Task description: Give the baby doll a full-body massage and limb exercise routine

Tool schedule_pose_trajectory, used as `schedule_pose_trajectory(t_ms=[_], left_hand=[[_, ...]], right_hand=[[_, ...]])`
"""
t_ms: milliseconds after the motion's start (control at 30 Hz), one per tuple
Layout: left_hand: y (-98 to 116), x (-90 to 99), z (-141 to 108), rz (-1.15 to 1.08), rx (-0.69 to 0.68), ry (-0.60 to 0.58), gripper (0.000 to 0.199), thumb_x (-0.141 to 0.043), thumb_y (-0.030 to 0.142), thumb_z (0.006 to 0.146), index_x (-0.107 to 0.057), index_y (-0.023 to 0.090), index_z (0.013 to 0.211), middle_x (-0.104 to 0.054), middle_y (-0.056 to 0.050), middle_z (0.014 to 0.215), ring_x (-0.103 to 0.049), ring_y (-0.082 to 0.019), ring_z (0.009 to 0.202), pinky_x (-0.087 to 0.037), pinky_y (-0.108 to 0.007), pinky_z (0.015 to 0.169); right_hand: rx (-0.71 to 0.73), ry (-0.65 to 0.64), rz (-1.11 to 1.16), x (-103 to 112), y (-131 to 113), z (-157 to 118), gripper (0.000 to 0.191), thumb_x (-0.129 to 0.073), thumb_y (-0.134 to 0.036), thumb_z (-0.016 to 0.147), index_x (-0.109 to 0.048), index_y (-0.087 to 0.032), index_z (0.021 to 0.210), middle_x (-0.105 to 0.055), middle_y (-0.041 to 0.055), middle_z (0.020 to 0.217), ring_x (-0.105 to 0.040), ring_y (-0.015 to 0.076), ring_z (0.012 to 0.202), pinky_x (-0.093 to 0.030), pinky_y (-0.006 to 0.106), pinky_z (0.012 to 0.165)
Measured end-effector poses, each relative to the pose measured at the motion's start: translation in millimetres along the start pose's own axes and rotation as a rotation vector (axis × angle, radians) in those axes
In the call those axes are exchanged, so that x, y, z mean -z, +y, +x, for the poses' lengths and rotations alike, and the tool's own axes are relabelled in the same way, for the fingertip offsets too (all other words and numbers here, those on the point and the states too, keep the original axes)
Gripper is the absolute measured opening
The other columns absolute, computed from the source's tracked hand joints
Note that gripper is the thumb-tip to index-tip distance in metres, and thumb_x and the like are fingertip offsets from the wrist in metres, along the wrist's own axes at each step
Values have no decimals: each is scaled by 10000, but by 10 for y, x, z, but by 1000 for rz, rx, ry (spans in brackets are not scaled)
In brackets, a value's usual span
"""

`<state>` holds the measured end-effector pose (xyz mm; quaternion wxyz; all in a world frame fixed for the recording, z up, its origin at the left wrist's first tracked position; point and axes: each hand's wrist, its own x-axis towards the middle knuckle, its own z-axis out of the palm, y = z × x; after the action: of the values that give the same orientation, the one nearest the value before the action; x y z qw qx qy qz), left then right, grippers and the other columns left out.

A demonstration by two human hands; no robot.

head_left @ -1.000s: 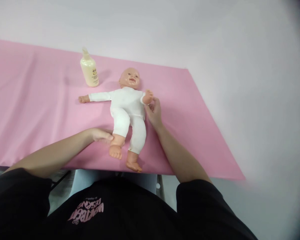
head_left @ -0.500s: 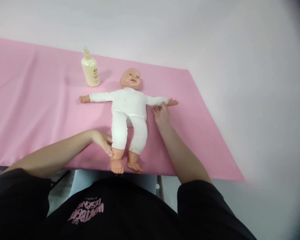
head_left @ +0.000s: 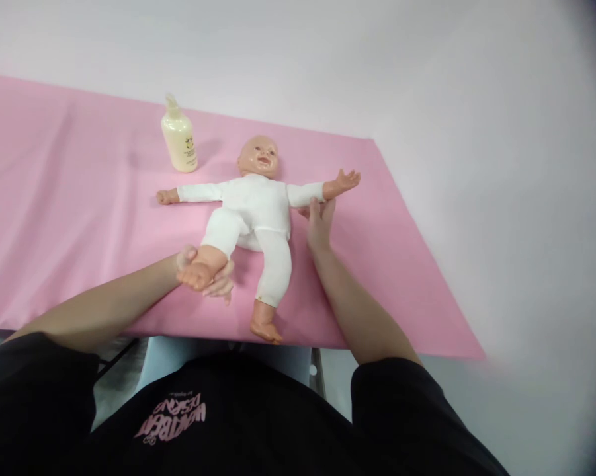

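A doll (head_left: 265,198) in a white suit lies on its back on the pink surface (head_left: 387,277), its head away from the person and its legs toward the near edge. The left hand (head_left: 221,283) holds the doll's leg on that side by the ankle, with the knee bent outward and the foot turned toward the camera. The foot covers the palm; the thumb shows on one side and the curled fingers on the other, so the grip itself is partly hidden. The right hand (head_left: 319,228) is under the doll's outstretched forearm on the other side, touching it near the cuff. Thumb and fingers stand somewhat apart, but some of the tips go out of sight behind the sleeve — whether they close round the arm, I cannot tell.

The doll's other leg lies straight, its foot close to the near edge. A cream pump bottle (head_left: 180,142) stands beyond the doll's outstretched arm on the left, well apart from both hands. Its small print cannot be read, and its pale nozzle is blurred. The surface is cut off at the left of the view. Below, the pink lettering on the black shirt (head_left: 278,416) is slanted and hard to read — and a pale blue shape (head_left: 178,354) under the near edge is mostly covered.
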<state>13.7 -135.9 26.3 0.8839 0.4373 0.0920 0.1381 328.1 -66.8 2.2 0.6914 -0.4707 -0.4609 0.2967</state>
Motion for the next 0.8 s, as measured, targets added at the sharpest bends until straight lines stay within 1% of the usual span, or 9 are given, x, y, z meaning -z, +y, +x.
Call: schedule_pose_trajectory(t_ms=[33, 67, 133, 200, 267, 333, 567, 700, 800], left_hand=[[21, -22, 16, -25, 5, -110, 653, -744, 857, 467, -534, 264, 642, -504, -40, 429, -532, -249, 557, -597, -559, 796], [53, -54, 32, -45, -22, -136, 644, -722, 858, 515, -524, 258, 641, -473, -19, 417, -487, -217, 523, -598, -535, 778], [127, -130, 66, -87, -112, 72, 606, -705, 817, 634, -528, 240, 685, -431, 21, 452, -446, -183, 524, -590, -455, 748], [179, -199, 100, -130, -158, 272, 581, -659, 794, 738, -543, 225, 717, -417, 33, 497, -456, -175, 536, -578, -399, 711], [198, -247, 130, -188, -160, 374, 587, -592, 791, 824, -564, 212, 729, -437, 26, 531, -487, -175, 551, -573, -372, 691], [197, -280, 153, -238, -151, 419, 606, -538, 782, 888, -589, 198, 733, -464, 14, 552, -506, -175, 561, -569, -360, 680], [190, -306, 165, -209, -116, 408, 637, -473, 736, 964, -646, 166, 739, -496, -14, 566, -495, -189, 572, -524, -363, 659], [146, -240, 148, -143, -105, 388, 597, -570, 715, 912, -670, 143, 768, -522, -18, 577, -517, -193, 584, -507, -361, 675], [110, -195, 144, -98, -124, 355, 567, -650, 698, 857, -679, 135, 792, -534, -13, 586, -527, -189, 584, -500, -356, 680]], right_hand=[[47, -45, -31, -21, -30, -33, 526, -682, -671, 895, -532, -301, 1237, -631, 48, 1220, -707, 185, 1031, -640, 351, 869], [81, -91, -58, -44, -58, -68, 538, -677, -677, 900, -539, -302, 1260, -628, 57, 1230, -701, 198, 1055, -637, 366, 890], [135, -190, -123, -86, -108, -135, 524, -661, -668, 921, -560, -303, 1282, -633, 63, 1218, -689, 210, 1060, -629, 393, 926], [218, -298, -217, -113, -157, -186, 475, -654, -637, 938, -596, -309, 1277, -637, 71, 1224, -665, 231, 1103, -620, 424, 958], [316, -387, -310, -123, -201, -213, 417, -649, -600, 950, -638, -313, 1252, -634, 85, 1250, -626, 261, 1192, -612, 453, 988], [377, -433, -367, -120, -231, -216, 371, -641, -569, 961, -665, -315, 1230, -630, 94, 1255, -596, 281, 1245, -609, 472, 1003], [445, -446, -448, -103, -157, -176, 303, -596, -480, 1000, -692, -304, 1227, -614, 93, 1246, -603, 283, 1228, -601, 506, 1014], [453, -456, -464, -100, -104, -161, 290, -602, -406, 996, -692, -290, 1246, -603, 108, 1269, -599, 294, 1235, -609, 499, 987], [487, -464, -452, -94, -89, -155, 282, -591, -346, 999, -690, -279, 1254, -599, 111, 1264, -600, 293, 1237, -593, 510, 1030]])
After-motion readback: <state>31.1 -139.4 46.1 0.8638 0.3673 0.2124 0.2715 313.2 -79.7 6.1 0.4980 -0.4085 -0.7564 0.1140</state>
